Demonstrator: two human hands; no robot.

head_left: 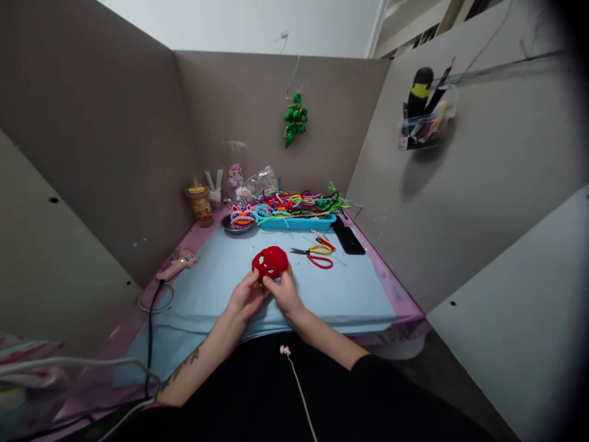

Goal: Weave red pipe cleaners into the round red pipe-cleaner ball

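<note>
The left hand and right hand grasp the rounded red fabric piece from the counter's near-edge side. It lies crosswise, equally near both.

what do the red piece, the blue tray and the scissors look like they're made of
Red piece: probably yarn or cord, matte, judging by its soft, shineless surface; the exact fibre can't be told.
Tray: likely plastic, given its even, bright blue colour and smooth wall.
Scissors: dark blades, probably metal by their slim, pointed shape; yellow and red handles, perhaps plastic-coated.
</note>
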